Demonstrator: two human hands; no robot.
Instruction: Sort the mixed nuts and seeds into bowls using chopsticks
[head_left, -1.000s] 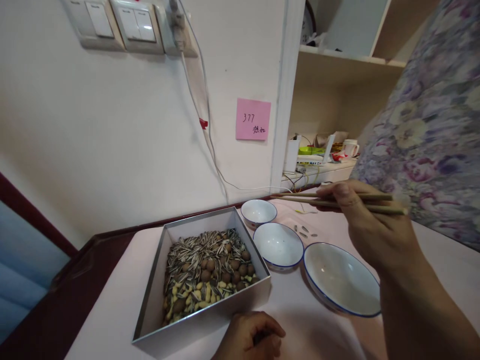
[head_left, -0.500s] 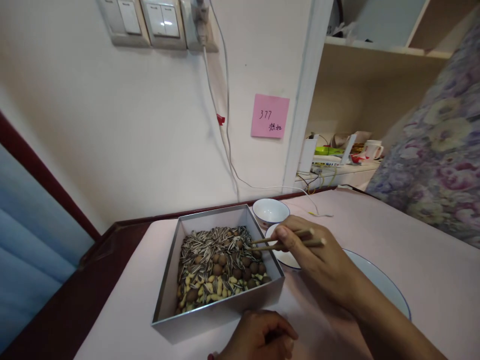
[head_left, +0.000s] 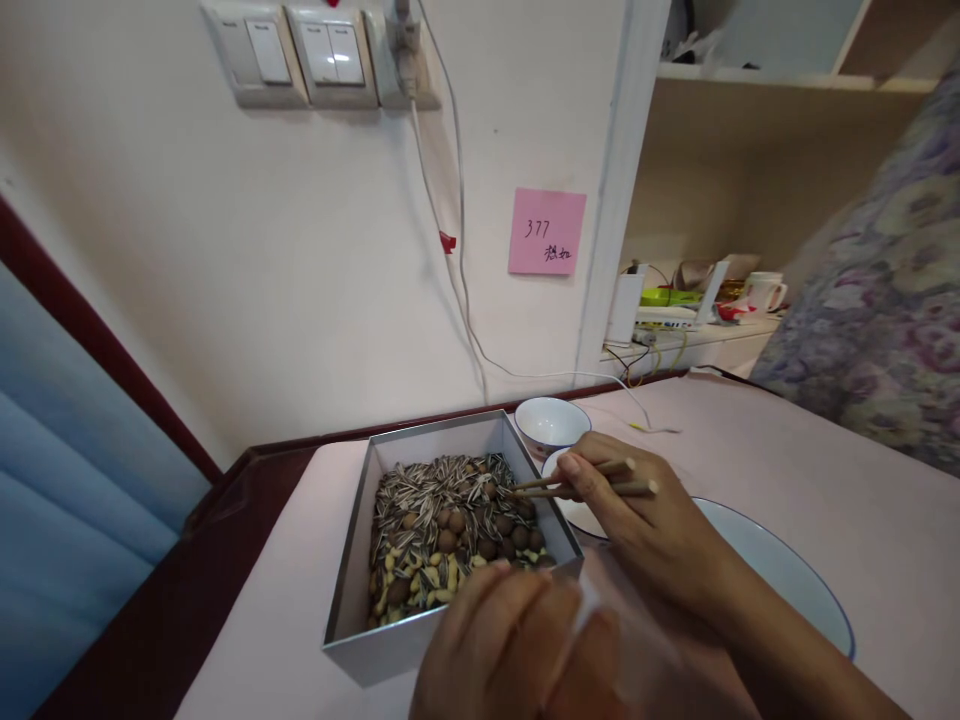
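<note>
Pale worktop (head_left: 825, 480) spans the lower frame, a box (head_left: 382, 650) left of centre. Left hand (head_left: 517, 640), bottom centre, curls, blurred; whether it holds anything, I cannot tell. Right hand (head_left: 645, 530), nearer, pinches chopsticks (head_left: 636, 489) pointing left, tips over seeds (head_left: 427, 485) toward the box's right wall.

the box (head_left: 382, 650) lies open from above; its walls block the sides, two bowls (head_left: 551, 424) crowding its right.

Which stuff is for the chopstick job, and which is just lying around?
In the job:
chopsticks, in the right hand
box
striped seeds and brown nuts
probably the three bowls

Just around:
pink note
white cable
mug
</note>
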